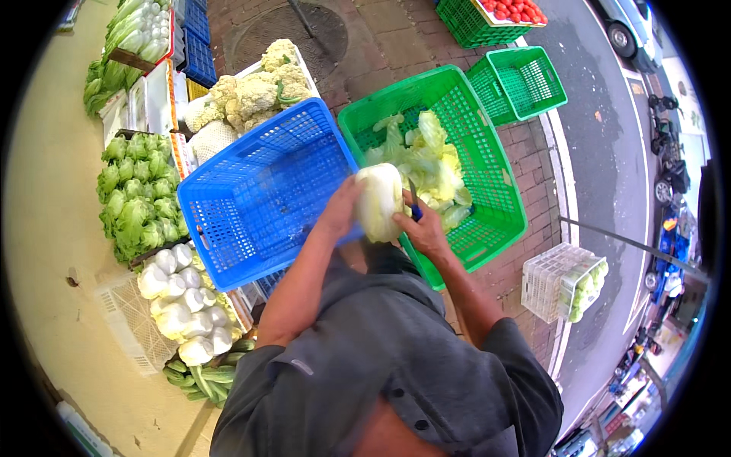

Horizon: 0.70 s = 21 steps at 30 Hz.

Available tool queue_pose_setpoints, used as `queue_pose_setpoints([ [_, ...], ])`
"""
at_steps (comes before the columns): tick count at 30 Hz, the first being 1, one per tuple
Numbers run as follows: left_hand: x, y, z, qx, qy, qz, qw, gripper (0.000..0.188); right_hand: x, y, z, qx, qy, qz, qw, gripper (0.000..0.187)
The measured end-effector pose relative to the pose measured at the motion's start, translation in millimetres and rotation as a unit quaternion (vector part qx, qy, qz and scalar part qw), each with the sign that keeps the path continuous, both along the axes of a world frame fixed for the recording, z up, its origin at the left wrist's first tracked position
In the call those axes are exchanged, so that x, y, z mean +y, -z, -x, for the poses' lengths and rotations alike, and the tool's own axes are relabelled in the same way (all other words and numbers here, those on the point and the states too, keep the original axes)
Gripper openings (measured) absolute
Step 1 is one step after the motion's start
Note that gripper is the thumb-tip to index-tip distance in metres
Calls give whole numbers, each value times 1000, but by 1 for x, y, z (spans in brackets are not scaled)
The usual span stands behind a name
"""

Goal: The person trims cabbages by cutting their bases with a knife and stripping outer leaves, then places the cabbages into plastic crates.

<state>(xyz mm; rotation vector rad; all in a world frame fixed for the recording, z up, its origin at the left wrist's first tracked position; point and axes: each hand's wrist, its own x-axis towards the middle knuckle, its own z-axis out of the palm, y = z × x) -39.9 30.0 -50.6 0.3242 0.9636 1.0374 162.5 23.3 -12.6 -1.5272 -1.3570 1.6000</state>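
A pale napa cabbage (pixel 378 199) is held upright in front of my body, over the gap between two crates. My left hand (pixel 343 204) grips its left side. My right hand (pixel 423 225) is closed around the dark blue handle of a knife (pixel 413 196), its thumb against the cabbage's lower right. The blade points up and away from me. Left of the cabbage stands a blue plastic crate (pixel 263 179) with perforated walls and nothing visible inside. On the right, a green crate (pixel 499 183) contains loose yellow-green cabbage leaves (pixel 434 164).
Cauliflowers (pixel 255 95), leafy lettuces (pixel 137 190), white-wrapped vegetables (pixel 190 297) and green cucumber-like vegetables (pixel 209 378) line the left. Farther right are a smaller green crate (pixel 533 76), a crate of tomatoes (pixel 466 27) and a white crate (pixel 544 283). A road (pixel 601 152) with vehicles runs beyond.
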Motion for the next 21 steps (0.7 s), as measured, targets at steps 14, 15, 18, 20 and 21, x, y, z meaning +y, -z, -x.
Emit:
queue_pose_setpoints([
  [14, -32, -5, 10, 152, -97, -90, 979, 67, -18, 7, 29, -44, -51, 29, 997, 46],
  [15, -34, -6, 11, 195, -103, -86, 972, 67, -27, 20, 30, -83, -48, -59, 994, 38],
  [18, -43, -3, 22, 244, -156, -106, 951, 57, -30, 5, 52, -88, -43, -40, 994, 27],
  [20, -51, -5, 37, 240, -169, -114, 949, 57, -28, -4, 64, -101, -42, 2, 994, 19],
  [21, -54, -8, 46, 238, -166, -126, 949, 57, -26, -7, 64, -114, -61, -15, 991, 20],
])
